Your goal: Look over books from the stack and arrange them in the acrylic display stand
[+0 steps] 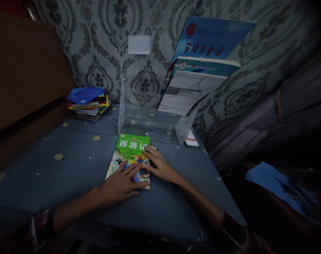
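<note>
A green picture book (132,144) with large white Chinese characters and cartoon figures lies face up on the table, in front of a clear plastic book rack. My left hand (122,182) rests on the lower part of its cover, fingers spread and pointing right. From the other side, my right hand (160,166) lies across the book's right edge with its fingers stretched out over the cover. Neither hand grips anything. The fingers hide part of the cartoon picture.
The clear rack (149,121) holds several upright books leaning right, among them a blue book (215,35) and a white book (189,91). A stack of books (88,100) sits at the back left of the patterned blue-grey tablecloth (78,169). A white card (139,44) is on the wallpaper.
</note>
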Available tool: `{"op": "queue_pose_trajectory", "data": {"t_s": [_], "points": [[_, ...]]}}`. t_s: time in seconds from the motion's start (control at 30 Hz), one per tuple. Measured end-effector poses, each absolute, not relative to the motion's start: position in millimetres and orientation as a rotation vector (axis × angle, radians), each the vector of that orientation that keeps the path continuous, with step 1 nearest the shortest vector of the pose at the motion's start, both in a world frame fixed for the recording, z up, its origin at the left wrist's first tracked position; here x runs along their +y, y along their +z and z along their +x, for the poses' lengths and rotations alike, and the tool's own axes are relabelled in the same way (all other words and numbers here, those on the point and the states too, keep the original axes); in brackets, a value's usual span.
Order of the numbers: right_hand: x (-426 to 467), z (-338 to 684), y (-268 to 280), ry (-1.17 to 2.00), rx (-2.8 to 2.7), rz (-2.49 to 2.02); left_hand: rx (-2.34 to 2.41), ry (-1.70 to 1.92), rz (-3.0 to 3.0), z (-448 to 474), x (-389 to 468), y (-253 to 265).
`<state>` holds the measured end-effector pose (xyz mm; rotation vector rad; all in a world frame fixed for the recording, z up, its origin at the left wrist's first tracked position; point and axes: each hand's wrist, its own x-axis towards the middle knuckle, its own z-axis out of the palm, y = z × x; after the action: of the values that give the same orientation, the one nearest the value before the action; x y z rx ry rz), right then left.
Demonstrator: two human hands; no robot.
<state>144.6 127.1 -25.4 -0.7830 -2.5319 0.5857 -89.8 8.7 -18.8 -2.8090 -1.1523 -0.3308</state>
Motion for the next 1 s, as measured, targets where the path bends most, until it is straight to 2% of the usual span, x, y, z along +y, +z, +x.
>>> {"op": "queue_pose_trajectory", "data": {"t_s": [0.23, 0.47, 0.7, 0.8, 0.9, 1.0], "points": [[178, 119, -35, 0.460, -2.490, -0.961, -1.216, -0.372, -2.864, -86, 8, -21], [177, 114, -40, 0.367, -2.453, -1.038, -1.344, -0.429, -2.983, -92, 9, -7], [138, 120, -41, 0.417, -2.400, -1.130, -2.079, -0.521, -2.429, -127, 57, -26], [108, 119, -45, 0.458, -2.351, -1.188, -2.202, -0.550, -2.347, -134, 74, -31], [88, 114, -48, 0.489, -2.308, -1.232, -2.224, -0.801, -2.367, -134, 80, -28], [84, 111, -50, 0.484, -2.287, -1.218, -2.301, -1.400, -2.313, -134, 82, -21]]}}
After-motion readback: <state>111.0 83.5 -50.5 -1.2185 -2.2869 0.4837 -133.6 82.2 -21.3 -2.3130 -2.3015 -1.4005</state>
